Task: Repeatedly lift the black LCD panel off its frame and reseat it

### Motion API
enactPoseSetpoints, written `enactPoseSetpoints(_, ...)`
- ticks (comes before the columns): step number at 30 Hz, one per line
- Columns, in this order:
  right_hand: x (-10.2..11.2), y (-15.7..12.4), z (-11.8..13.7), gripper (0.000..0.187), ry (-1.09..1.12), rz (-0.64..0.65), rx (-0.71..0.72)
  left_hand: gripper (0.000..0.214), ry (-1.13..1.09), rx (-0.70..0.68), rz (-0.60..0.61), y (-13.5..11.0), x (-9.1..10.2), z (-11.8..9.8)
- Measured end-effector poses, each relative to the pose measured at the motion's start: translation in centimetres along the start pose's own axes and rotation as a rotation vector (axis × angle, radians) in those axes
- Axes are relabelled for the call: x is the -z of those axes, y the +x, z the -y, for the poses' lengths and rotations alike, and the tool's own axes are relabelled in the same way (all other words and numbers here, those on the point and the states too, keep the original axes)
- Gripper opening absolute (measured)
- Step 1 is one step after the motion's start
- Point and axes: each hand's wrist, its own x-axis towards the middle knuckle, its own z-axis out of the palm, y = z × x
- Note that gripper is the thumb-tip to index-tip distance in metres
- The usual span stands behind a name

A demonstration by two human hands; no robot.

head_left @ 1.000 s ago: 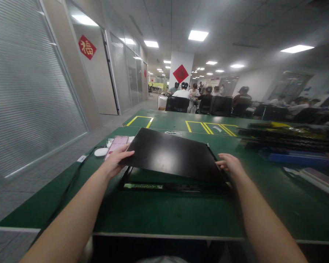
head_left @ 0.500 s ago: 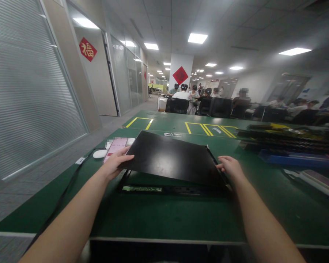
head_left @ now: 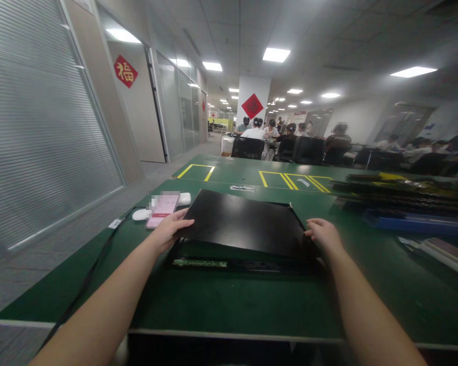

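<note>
A thin, flat black panel with a glossy face, like a display panel [head_left: 240, 223], lies tilted over a black frame [head_left: 275, 266], its left side raised. My left hand [head_left: 170, 231] grips the panel's left edge, thumb on top and fingers underneath. At the right side, my right hand [head_left: 322, 236] has its fingers bent around the frame's side rail, close to the panel's right edge. A green circuit strip [head_left: 200, 263] shows along the near side of the frame. The panel covers most of the frame's far part.
A phone [head_left: 163, 209] and white rounded items [head_left: 140, 215] lie left on the green table [head_left: 229, 310], near a black cable [head_left: 95, 264]. Stacked dark strips [head_left: 400, 195], a blue tray [head_left: 412, 222] and another device [head_left: 450, 259] are at right. People sit farther back.
The panel's raised left side has come down a little toward the frame, my left hand moving with it. My right hand stays at the right side. The whole view has shifted slightly.
</note>
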Motion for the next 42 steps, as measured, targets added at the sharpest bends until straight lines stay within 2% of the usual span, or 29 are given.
enactPoseSetpoints(10,0.1,-0.3,0.5,0.036,-0.142,-0.014,0.021,0.068,0.005,-0.005,0.040,0.7,0.8,0.7)
enactPoseSetpoints(16,0.4,-1.1,1.3,0.034,-0.168,-0.009,0.034,0.070,0.016,-0.008,0.027,0.4,0.6,0.6)
enactPoseSetpoints(29,0.5,-1.6,1.8,0.029,-0.229,0.000,0.041,0.064,0.063,0.018,0.037,0.4,0.7,0.7)
enactPoseSetpoints(42,0.6,-1.8,2.0,0.025,-0.271,0.003,0.086,0.052,0.116,0.065,-0.034,0.2,0.1,0.6)
